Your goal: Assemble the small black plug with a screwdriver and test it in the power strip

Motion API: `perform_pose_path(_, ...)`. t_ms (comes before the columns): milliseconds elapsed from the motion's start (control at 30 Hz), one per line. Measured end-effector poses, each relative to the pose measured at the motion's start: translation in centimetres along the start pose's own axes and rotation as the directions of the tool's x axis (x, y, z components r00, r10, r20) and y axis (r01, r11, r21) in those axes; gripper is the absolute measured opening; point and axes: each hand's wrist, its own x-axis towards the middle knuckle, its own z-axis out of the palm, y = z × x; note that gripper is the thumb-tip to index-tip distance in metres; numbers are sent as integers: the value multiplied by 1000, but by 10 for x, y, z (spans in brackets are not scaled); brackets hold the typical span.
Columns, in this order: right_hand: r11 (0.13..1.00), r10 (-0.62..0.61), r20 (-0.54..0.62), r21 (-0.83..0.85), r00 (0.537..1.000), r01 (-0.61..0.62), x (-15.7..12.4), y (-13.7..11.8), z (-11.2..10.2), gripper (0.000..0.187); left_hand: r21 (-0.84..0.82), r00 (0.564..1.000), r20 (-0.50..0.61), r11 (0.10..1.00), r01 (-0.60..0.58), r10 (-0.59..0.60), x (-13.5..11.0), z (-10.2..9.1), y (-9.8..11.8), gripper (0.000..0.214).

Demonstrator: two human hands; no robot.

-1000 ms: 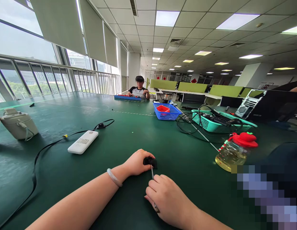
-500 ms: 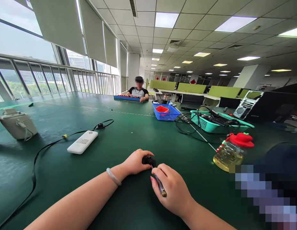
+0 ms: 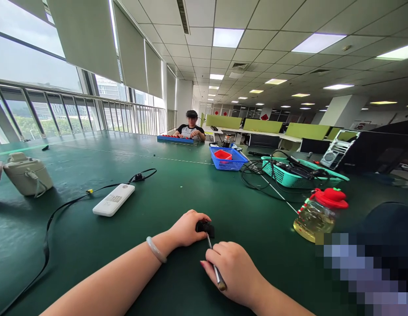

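Note:
My left hand (image 3: 188, 228), a pale bangle on its wrist, is closed around a small black object (image 3: 205, 228) on the green table. Its kind is hard to make out; fingers hide its left side. My right hand (image 3: 232, 268) grips a slim, silver-and-dark brush-like tool (image 3: 217, 272) with a brownish blunt end toward me. The thin far end of this tool meets the near edge of the black object, or lies very close to it.
On the green table (image 3: 171, 193) lie a white power bank (image 3: 114, 200) and a black strap (image 3: 59, 205). To the right are a red-lidded jar (image 3: 314, 221), a teal basket (image 3: 283, 175) with cables and a blue basket (image 3: 228, 164). Another person (image 3: 191, 127) sits at the far end.
My right hand has moved slightly down, drawing the tool toward me and showing more of its shaft. More of the black object shows. The camera view has tilted up a little.

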Motion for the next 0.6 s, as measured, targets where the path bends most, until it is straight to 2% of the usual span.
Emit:
perform_pose_path(100,1000,-2,-39,19,999,3,0,1,-2,20,-6,1000,-10,1000,9,-9,1,1,-1,41)
perform_pose_path(200,1000,9,-24,25,1000,-8,0,1,0,20,-7,1000,-20,1000,8,-8,1,1,-1,38)
perform_pose_path(367,999,33,85,16,996,-35,0,1,3,19,-5,1000,-19,1000,3,-3,1,1,-1,34)
perform_pose_path(600,1000,-8,264,-3,964,10,-1,5,3,13,1,999,-33,1000,-18,18,1,1,-2,31)
